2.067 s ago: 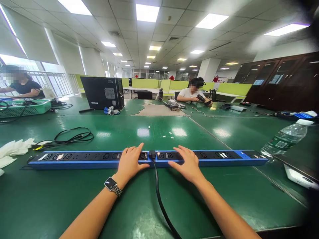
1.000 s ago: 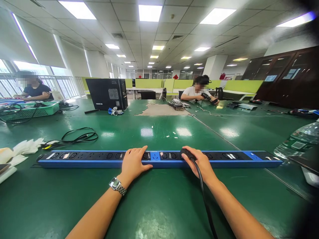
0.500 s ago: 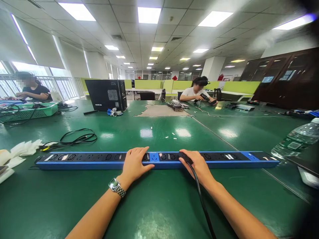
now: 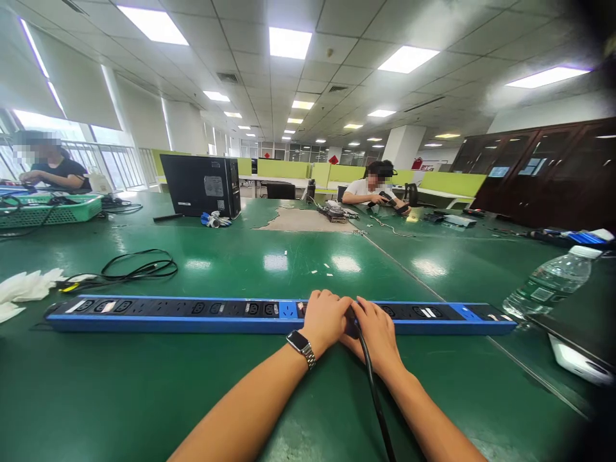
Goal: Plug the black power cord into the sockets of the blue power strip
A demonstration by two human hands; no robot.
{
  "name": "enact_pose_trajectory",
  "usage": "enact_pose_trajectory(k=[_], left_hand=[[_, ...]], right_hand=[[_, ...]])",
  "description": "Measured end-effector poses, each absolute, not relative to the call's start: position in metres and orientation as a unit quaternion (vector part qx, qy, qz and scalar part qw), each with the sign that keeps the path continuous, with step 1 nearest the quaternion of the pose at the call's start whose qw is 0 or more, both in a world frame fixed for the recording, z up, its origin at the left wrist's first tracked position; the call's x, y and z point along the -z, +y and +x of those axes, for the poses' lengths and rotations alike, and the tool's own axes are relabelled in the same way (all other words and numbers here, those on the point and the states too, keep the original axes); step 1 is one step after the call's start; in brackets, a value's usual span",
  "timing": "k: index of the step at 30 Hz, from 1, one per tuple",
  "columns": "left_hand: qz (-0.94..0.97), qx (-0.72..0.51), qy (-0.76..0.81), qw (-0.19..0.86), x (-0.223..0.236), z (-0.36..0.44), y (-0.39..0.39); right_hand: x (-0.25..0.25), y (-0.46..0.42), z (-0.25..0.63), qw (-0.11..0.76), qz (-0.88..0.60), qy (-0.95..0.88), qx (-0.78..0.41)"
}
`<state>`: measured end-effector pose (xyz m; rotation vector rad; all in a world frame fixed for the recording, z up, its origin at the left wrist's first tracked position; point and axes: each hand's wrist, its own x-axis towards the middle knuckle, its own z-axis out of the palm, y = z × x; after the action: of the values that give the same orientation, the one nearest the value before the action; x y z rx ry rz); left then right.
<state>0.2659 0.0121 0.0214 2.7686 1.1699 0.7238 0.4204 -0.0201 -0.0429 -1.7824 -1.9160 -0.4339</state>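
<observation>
A long blue power strip (image 4: pixel 158 316) with black sockets lies across the green table (image 4: pixel 144 398) in front of me. My left hand (image 4: pixel 326 319), with a watch on the wrist, rests curled on the strip near its middle. My right hand (image 4: pixel 376 332) sits right beside it, fingers closed on a black plug whose head is hidden between the hands. The black cable (image 4: pixel 374 398) runs from under my right hand back toward me.
A water bottle (image 4: pixel 553 281) lies at the right, next to a white device (image 4: pixel 580 360). A coiled black cable (image 4: pixel 135 266) and white cloth (image 4: pixel 24 285) lie at the left. Further back stand a black computer case (image 4: pixel 199 186) and a green basket (image 4: pixel 48 208). Two people sit at the far tables.
My left hand has slid right along the strip until it touches my right hand. The right hand stays on the plug at the same sockets. The view has shifted so the strip sits further left.
</observation>
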Motion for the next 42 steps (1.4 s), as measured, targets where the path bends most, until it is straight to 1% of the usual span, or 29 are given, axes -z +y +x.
enact_pose_trajectory(k=[2,5,8,12,15,18,21,24,28,31,36,39,42], left_hand=[[0.88,-0.279,0.383,0.031,-0.026,0.267,0.01],[0.841,-0.383,0.38,0.043,-0.04,0.264,0.003],[0.807,-0.439,0.391,0.053,-0.052,0.237,0.004],[0.743,-0.444,0.495,0.078,-0.041,0.145,0.016],[0.745,-0.401,0.529,0.07,-0.022,0.07,0.02],[0.749,-0.38,0.536,0.087,-0.01,0.028,0.016],[0.789,-0.363,0.484,0.106,-0.008,0.02,0.013],[0.818,-0.341,0.452,0.099,-0.012,0.026,0.016],[0.844,-0.303,0.439,0.057,-0.014,0.03,0.016],[0.849,-0.282,0.447,0.007,-0.011,0.031,0.01],[0.81,-0.277,0.515,-0.044,-0.002,0.034,0.004],[0.798,-0.284,0.529,-0.054,0.002,0.033,0.005],[0.801,-0.287,0.522,-0.057,0.005,0.031,0.008]], right_hand=[[0.042,-0.02,0.419,0.243,-0.654,-0.699,0.156],[0.042,-0.02,0.419,0.25,-0.655,-0.696,0.154],[0.043,-0.019,0.42,0.247,-0.661,-0.693,0.148],[0.043,-0.018,0.42,0.237,-0.672,-0.689,0.131],[0.044,-0.017,0.42,0.24,-0.677,-0.684,0.13],[0.045,-0.017,0.42,0.245,-0.675,-0.683,0.133],[0.046,-0.017,0.419,0.242,-0.675,-0.684,0.135],[0.047,-0.016,0.422,0.237,-0.676,-0.685,0.134],[0.044,-0.014,0.423,0.245,-0.68,-0.68,0.12],[0.032,-0.016,0.405,0.274,-0.669,-0.684,0.097],[0.001,-0.019,0.318,0.346,-0.556,-0.755,0.035],[-0.01,-0.012,0.253,0.364,-0.505,-0.783,-0.003],[-0.012,-0.001,0.202,0.357,-0.478,-0.803,-0.021]])
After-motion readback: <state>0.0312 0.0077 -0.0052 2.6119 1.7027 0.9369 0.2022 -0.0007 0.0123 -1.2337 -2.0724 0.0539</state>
